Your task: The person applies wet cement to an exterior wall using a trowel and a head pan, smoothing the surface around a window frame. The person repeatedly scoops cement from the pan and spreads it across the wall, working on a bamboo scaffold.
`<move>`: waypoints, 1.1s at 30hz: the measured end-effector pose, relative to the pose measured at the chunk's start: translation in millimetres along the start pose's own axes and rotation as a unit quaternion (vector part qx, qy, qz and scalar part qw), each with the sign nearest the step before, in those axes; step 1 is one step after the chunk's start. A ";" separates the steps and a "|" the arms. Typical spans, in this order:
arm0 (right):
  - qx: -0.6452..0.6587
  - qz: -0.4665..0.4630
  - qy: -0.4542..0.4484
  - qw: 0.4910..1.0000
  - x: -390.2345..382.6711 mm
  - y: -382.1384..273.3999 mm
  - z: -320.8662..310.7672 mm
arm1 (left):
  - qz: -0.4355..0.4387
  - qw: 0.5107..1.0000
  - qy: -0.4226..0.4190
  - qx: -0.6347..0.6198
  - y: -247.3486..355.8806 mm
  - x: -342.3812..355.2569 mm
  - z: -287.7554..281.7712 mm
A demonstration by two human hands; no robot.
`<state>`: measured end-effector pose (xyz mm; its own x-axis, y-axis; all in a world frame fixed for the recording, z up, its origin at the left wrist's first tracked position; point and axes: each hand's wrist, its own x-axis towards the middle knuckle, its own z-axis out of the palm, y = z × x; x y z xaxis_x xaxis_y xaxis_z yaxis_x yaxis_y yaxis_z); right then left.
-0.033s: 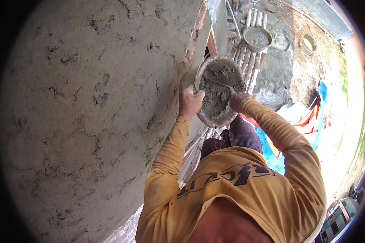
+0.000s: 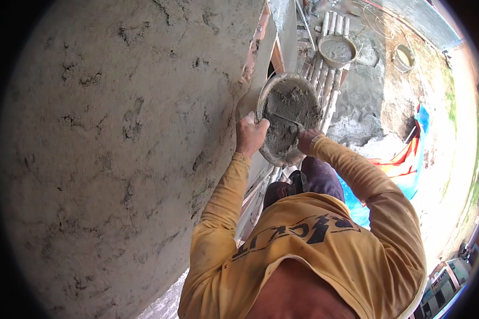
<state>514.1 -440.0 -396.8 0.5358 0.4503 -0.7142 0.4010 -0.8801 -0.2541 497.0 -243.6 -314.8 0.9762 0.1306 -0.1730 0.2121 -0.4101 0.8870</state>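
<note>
A round basin [image 2: 262,148] of wet grey mortar [image 2: 288,103] is held out in front of me, beside the wall. My left hand [image 2: 252,134] is closed on its left rim, thumb toward the inside. My right hand [image 2: 307,141] is closed round the handle end of a trowel [image 2: 285,118] at the basin's lower right edge. The trowel's thin blade lies in the mortar, pointing to the upper left, partly sunk. Its handle is mostly hidden by my fingers.
A rough plastered wall [image 2: 117,159] fills the left side. Ahead, a second mortar basin [image 2: 337,49] rests on a platform of poles [image 2: 330,87]. A bucket [image 2: 404,57] stands farther right on the ground. Blue and orange sheeting [image 2: 410,159] lies below to the right.
My right hand and the trowel have shifted slightly left and toward me across the mortar. My left hand and the basin stay nearly where they were.
</note>
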 end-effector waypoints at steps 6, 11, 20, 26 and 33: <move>0.130 -0.060 0.104 0.984 -40.1 38.6 -10.1 | 0.025 0.999 -0.018 0.010 -21.4 -4.0 -8.3; 0.145 -0.033 -0.033 0.988 -1.3 30.5 22.3 | 0.105 0.992 -0.038 0.064 -1.1 -5.6 0.2; 0.652 -0.134 -0.023 0.746 -50.8 -32.3 34.6 | 0.069 0.995 0.034 -0.058 -11.3 -12.6 -21.4; 0.669 -0.166 0.019 0.724 -52.9 -12.6 23.4 | -0.095 0.967 0.160 -0.176 -19.0 -5.1 -11.8; 0.793 -0.183 0.221 0.538 -97.1 -29.8 -64.5 | -0.179 0.958 0.187 -0.119 -48.4 -27.8 -7.6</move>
<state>498.0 -447.8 -277.8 0.9015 0.3202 -0.2912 -0.4099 0.4156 -0.8120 459.2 -220.5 -349.6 0.7486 0.5570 -0.3596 0.4713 -0.0656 0.8795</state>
